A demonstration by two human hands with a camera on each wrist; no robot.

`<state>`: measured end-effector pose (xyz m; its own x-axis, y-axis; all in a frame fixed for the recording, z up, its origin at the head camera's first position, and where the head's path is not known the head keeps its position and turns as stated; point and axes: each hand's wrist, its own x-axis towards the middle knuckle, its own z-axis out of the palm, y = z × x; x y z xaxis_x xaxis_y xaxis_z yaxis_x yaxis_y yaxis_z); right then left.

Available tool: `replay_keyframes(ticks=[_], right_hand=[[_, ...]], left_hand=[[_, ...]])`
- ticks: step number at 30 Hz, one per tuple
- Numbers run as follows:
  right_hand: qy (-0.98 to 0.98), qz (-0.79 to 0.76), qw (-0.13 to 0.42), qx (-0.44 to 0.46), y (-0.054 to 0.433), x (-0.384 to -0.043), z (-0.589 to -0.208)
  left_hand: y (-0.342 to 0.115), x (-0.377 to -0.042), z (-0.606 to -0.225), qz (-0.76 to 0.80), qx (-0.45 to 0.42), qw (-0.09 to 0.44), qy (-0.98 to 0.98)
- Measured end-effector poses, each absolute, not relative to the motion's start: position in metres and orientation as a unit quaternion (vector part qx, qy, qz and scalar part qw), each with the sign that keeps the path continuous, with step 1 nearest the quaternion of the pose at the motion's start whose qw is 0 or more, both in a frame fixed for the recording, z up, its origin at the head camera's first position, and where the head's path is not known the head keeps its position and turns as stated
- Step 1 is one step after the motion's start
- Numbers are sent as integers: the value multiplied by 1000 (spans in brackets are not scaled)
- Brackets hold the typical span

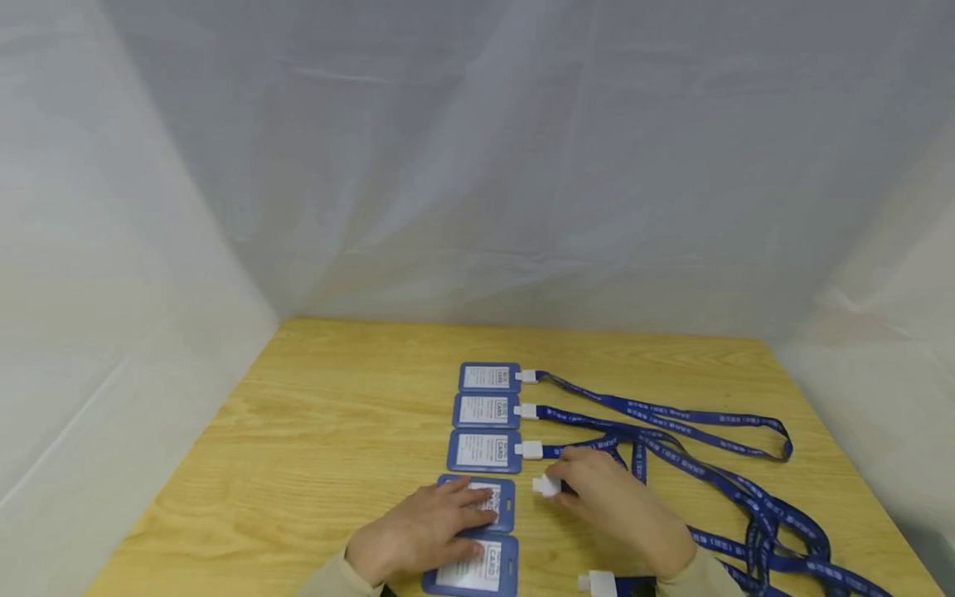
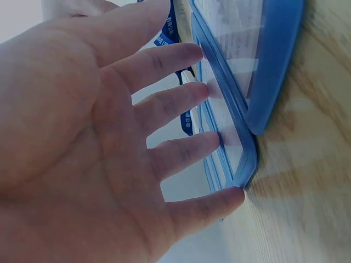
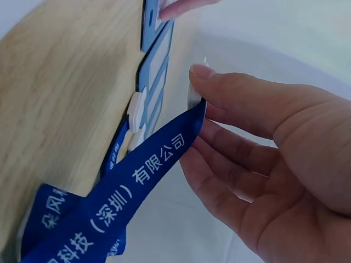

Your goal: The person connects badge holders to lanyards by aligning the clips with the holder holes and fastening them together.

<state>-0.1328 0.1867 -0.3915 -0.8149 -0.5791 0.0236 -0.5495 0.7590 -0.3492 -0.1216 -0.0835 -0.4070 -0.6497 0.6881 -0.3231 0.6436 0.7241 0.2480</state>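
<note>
My left hand (image 1: pixel 429 526) lies with spread, straight fingers on a blue badge holder (image 1: pixel 507 506), the fourth from the back in a column. The thumb reaches over the nearest badge holder (image 1: pixel 470 572). In the left wrist view the fingertips (image 2: pixel 211 139) touch the holder's face and edge. Just right of the fourth holder's slot, my right hand (image 1: pixel 608 493) pinches the white clip (image 1: pixel 548 486) of a blue lanyard between thumb and fingers. The lanyard strap (image 3: pixel 148 175) with white lettering trails from the clip in the right wrist view. A gap separates clip and holder.
Three badge holders (image 1: pixel 485 450) farther back each have a white clip attached, their blue lanyards (image 1: pixel 701 416) running right. Another loose white clip (image 1: pixel 600 583) lies near the front edge. Lanyard straps (image 1: pixel 768 531) overlap at the right of the wooden table (image 1: pixel 298 431). Pale sheeting surrounds the table.
</note>
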Motion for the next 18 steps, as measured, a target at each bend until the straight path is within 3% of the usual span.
replay_keyframes(ticks=[18], right_hand=[[934,-173,79,-302,174,-137,-417]], left_hand=[[-75,-122,-408,27,370,189,909]])
